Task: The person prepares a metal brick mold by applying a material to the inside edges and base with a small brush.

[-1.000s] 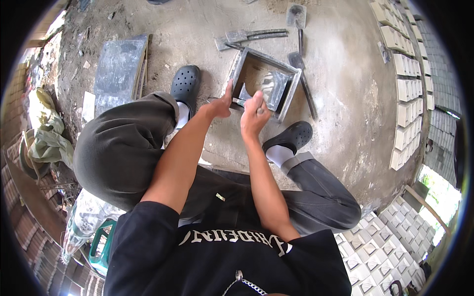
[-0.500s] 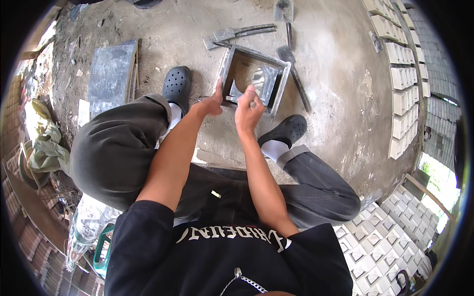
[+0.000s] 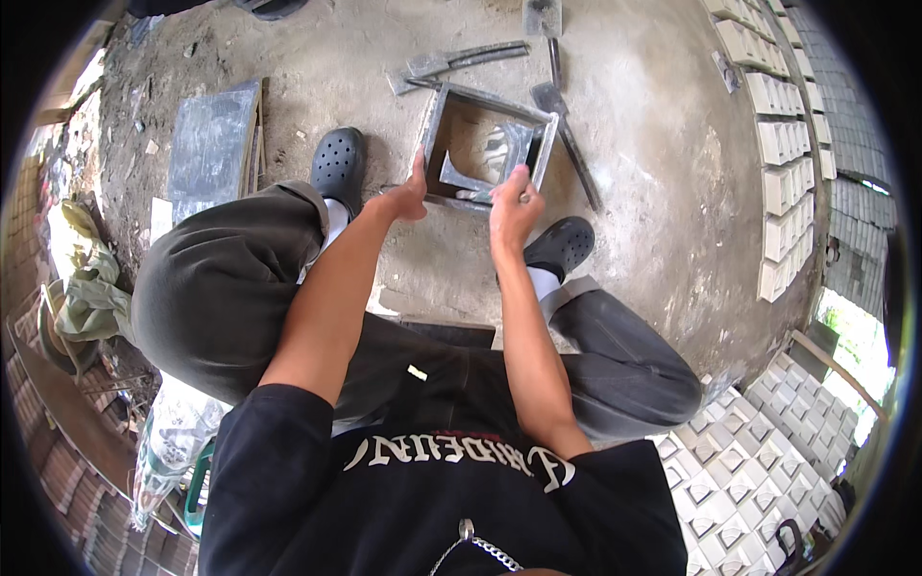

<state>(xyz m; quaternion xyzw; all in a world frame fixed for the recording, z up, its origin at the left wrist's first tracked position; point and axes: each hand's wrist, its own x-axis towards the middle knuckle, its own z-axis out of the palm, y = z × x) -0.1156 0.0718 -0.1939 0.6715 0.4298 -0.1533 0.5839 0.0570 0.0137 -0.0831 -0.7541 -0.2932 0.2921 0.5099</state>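
Observation:
A square grey box mold (image 3: pixel 552 144) rests on the floor between my feet. Inside it lies a dark block (image 3: pixel 519 152) with a curved cutout and pale streaks. My left hand (image 3: pixel 410 199) grips the mold's near left corner, one finger stretched up along its outer side. Over the near right part of the mold, my right hand (image 3: pixel 516 206) is closed round the handle of a small tool (image 3: pixel 473 195). Its pale, flat end points left along the near wall; it looks like a brush, but the fingers partly cover it.
Beyond the mold lie several flat metal tools (image 3: pixel 471 60) and a long-handled trowel (image 3: pixel 573 144). Dark boards (image 3: pixel 213 144) are stacked at left. Rows of pale cast blocks (image 3: pixel 788 197) line the right side, with more (image 3: pixel 740 461) at lower right. My clogs (image 3: pixel 338 165) flank the mold.
My right hand has moved right with the tool, from the middle of the mold's near side toward its near right corner. My left hand stays at the near left corner.

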